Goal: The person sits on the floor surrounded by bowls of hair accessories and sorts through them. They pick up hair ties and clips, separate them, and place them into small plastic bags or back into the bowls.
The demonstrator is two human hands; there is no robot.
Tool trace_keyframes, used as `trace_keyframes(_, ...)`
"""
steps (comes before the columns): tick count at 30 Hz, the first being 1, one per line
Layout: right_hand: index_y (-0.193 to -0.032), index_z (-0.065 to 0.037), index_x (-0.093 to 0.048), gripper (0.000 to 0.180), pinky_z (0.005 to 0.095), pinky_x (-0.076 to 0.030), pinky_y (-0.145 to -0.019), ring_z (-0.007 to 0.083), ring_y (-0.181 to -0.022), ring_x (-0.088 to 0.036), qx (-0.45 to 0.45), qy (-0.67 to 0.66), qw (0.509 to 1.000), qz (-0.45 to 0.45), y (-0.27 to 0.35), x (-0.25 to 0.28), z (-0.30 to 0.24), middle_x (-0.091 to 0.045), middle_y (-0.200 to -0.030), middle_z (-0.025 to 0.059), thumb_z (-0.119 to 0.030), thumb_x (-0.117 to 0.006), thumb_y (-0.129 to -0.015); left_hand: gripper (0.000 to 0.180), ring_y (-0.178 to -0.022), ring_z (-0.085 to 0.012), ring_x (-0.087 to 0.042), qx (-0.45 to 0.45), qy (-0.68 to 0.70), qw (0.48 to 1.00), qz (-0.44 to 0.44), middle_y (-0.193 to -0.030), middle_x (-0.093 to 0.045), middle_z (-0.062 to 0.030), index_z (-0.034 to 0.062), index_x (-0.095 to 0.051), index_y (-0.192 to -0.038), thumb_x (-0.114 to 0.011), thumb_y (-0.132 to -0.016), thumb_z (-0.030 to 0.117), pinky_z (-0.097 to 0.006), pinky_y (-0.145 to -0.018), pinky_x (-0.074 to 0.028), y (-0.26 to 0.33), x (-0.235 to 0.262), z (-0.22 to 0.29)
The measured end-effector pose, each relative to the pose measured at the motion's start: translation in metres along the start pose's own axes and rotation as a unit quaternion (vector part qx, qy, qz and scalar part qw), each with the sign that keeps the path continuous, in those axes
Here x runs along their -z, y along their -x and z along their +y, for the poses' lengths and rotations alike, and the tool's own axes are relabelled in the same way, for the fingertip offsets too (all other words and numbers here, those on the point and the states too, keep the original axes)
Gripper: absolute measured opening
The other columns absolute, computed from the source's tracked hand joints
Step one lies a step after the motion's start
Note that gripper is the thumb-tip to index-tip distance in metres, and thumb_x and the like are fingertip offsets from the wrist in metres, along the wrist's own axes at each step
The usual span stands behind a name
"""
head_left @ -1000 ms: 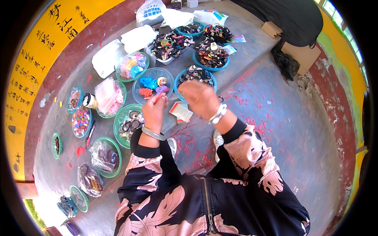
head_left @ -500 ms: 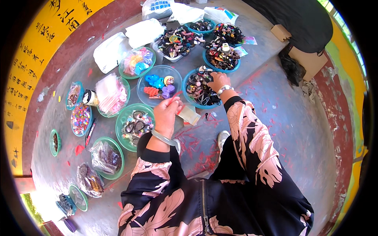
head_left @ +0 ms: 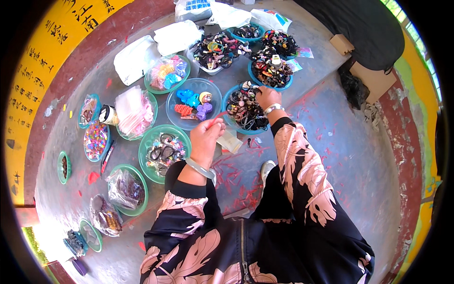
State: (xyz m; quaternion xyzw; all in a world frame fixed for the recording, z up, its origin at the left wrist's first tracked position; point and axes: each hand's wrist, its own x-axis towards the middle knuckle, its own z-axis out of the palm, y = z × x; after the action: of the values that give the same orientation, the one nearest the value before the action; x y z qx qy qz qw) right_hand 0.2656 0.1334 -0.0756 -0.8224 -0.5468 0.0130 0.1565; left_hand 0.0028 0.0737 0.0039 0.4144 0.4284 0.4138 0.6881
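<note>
My left hand is closed, with a thin red strip pinched between thumb and fingers. Close beside that hand, a pale flat packet shows over the floor; whether the hand touches it is unclear. My right hand reaches to the right rim of a blue basin piled with dark hair ties. Its fingers are drawn together at the edge of the pile, and what they pinch, if anything, is hidden. Left of this basin sits a clear bowl of blue, orange and purple coiled pieces.
A green bowl of hair ties and small charms stands by my left forearm. Farther off are a white container and a blue basin heaped with hair ties. White bags lie behind. Red scraps litter the floor.
My right hand's fingers have drawn together at the basin's rim, where they were more spread over the hair ties. My left hand still holds the red strip, shifted slightly right.
</note>
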Motion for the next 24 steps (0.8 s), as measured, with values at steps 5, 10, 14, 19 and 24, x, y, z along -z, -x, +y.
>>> trace_keyframes(5, -0.091, 0.003, -0.062, 0.019, 0.0271, -0.048, -0.061, 0.0180, -0.075, -0.064, -0.080, -0.555, 0.824, -0.078, -0.018, 0.013, 0.043, -0.065, -0.076, 0.0085, -0.009, -0.060, -0.077, 0.020, -0.081, -0.0147, -0.061, 0.002, 0.007, 1.000, -0.008, -0.088, -0.063, -0.0092, -0.0036, -0.059, -0.098, -0.055, -0.084, 0.011, -0.025, -0.073, -0.048, -0.002, -0.001, 0.000)
trace_keyframes(10, -0.095, -0.003, -0.058, 0.015, 0.0278, -0.048, -0.063, 0.0202, -0.079, -0.064, -0.123, -0.720, 0.672, -0.122, 0.006, 0.065, 0.017, -0.063, -0.083, 0.0082, -0.004, -0.061, -0.080, 0.020, -0.081, -0.0151, -0.061, 0.007, 0.014, 1.000, 0.000, -0.088, -0.063, -0.0095, -0.0036, -0.059, -0.098, -0.055, -0.084, 0.010, -0.025, -0.073, -0.048, 0.000, 0.002, 0.002)
trace_keyframes(14, -0.095, -0.007, -0.057, 0.015, 0.0315, -0.049, -0.068, 0.0229, -0.084, -0.064, -0.110, -0.766, 0.618, -0.143, 0.020, 0.084, 0.013, -0.063, -0.086, 0.0076, -0.003, -0.059, -0.081, 0.020, -0.081, -0.0160, -0.061, -0.002, 0.001, 1.000, 0.004, -0.088, -0.062, -0.0097, -0.0038, -0.058, -0.099, -0.055, -0.084, 0.010, -0.025, -0.073, -0.049, -0.004, 0.001, -0.005)
trace_keyframes(19, -0.086, -0.010, -0.060, 0.013, 0.0300, -0.045, -0.068, 0.0186, -0.078, -0.062, -0.108, -0.825, 0.544, -0.105, 0.038, 0.104, 0.003, -0.062, -0.083, 0.0014, -0.001, -0.063, -0.077, 0.020, -0.081, -0.0169, -0.061, -0.020, 0.005, 1.000, 0.003, -0.088, -0.062, -0.0100, -0.0045, -0.058, -0.098, -0.055, -0.084, 0.010, -0.026, -0.073, -0.049, -0.005, 0.003, -0.004)
trace_keyframes(24, -0.086, -0.010, -0.059, 0.014, 0.0305, -0.047, -0.062, 0.0175, -0.073, -0.060, -0.116, -0.869, 0.476, -0.075, 0.061, 0.121, -0.015, -0.062, -0.082, 0.0028, -0.001, -0.061, -0.077, 0.020, -0.079, -0.0161, -0.061, -0.018, 0.012, 1.000, 0.005, -0.086, -0.062, -0.0098, -0.0055, -0.058, -0.097, -0.055, -0.083, 0.009, -0.025, -0.071, -0.049, -0.005, 0.001, -0.005)
